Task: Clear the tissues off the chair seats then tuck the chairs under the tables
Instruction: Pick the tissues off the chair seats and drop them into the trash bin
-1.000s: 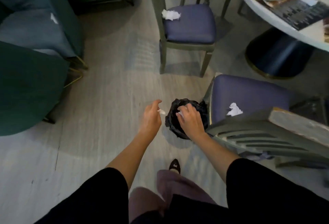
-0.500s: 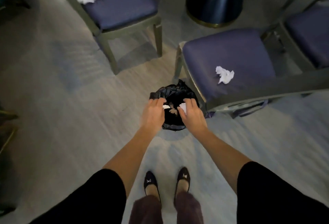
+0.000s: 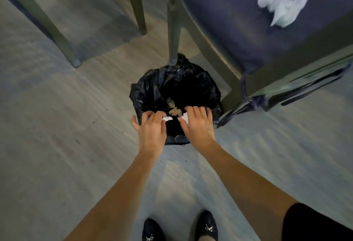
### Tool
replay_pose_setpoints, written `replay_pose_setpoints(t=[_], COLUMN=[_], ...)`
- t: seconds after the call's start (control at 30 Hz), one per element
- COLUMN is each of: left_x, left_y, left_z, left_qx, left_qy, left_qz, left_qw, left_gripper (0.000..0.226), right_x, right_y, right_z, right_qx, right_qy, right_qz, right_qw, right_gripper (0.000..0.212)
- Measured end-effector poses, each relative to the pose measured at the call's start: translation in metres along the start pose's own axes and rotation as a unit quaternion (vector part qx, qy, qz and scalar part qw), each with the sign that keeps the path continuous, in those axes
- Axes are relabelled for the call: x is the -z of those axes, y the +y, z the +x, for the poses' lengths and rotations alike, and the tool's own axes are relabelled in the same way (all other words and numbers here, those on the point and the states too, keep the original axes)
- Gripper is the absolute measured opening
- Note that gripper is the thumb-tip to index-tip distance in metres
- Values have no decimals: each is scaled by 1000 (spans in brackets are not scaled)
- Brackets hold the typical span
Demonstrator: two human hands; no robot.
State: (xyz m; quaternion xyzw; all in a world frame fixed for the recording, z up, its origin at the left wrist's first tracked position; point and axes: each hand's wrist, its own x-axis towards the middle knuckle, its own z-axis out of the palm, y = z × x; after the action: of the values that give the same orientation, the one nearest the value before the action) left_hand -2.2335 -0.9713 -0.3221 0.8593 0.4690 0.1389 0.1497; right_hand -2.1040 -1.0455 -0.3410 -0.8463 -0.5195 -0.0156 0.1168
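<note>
Purple-seated chair (image 3: 219, 30) up and right of the right hand (image 3: 196, 126). Black-bagged bin (image 3: 152, 91) just beneath it and the left hand (image 3: 150, 129). Crumpled tissue (image 3: 282, 9) on the seat, well beyond the right hand. Each hand curled, pinching a white bit: left scrap (image 3: 167, 119), right scrap (image 3: 185, 116)

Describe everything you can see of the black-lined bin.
The bin is round, lined with a crinkled, glossy black plastic bag, its mouth open upward. It stands on the wood-look floor beside a chair leg. Brownish scraps lie inside. The left hand and right hand are over its near rim, each pinching a tissue scrap.
</note>
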Motion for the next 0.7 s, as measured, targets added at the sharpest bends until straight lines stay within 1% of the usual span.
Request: replay_pose_setpoints(t=[0.13, 0.3, 0.37, 0.43, 0.57, 0.63, 0.7], left_x=[-41, -51, -44, -40, -32, -24, -10], left_y=[-12, -23, -25, -31, -43, -46, -45], left_z=[-3, 7, 14, 21, 29, 31, 34], left_qx=[10, 67, 89, 105, 120, 109, 94], left_qy=[7, 40, 49, 43, -26, -77, -112], left_qz=[5, -74, -114, -118, -50, -2, 23], left_qw=[1000, 994, 988, 986, 991, 991, 989], left_gripper=[12, 16, 21, 26, 32, 38, 45], right_x=[-35, -47, -47, -46, -43, -38, -24], right_y=[6, 0, -3, -10, -25, -29, -31], right_z=[-4, 11, 18, 24, 30, 29, 30], right_qx=[-12, -11, -13, -19, -25, -25, -30], right_qy=[21, 57, 40, 8, -56, -69, -93], right_qz=[-22, 25, 25, 20, 23, 72, 138], right_qw=[999, 998, 999, 1000, 998, 995, 986], right_gripper=[42, 56, 63, 69, 84, 85, 87])
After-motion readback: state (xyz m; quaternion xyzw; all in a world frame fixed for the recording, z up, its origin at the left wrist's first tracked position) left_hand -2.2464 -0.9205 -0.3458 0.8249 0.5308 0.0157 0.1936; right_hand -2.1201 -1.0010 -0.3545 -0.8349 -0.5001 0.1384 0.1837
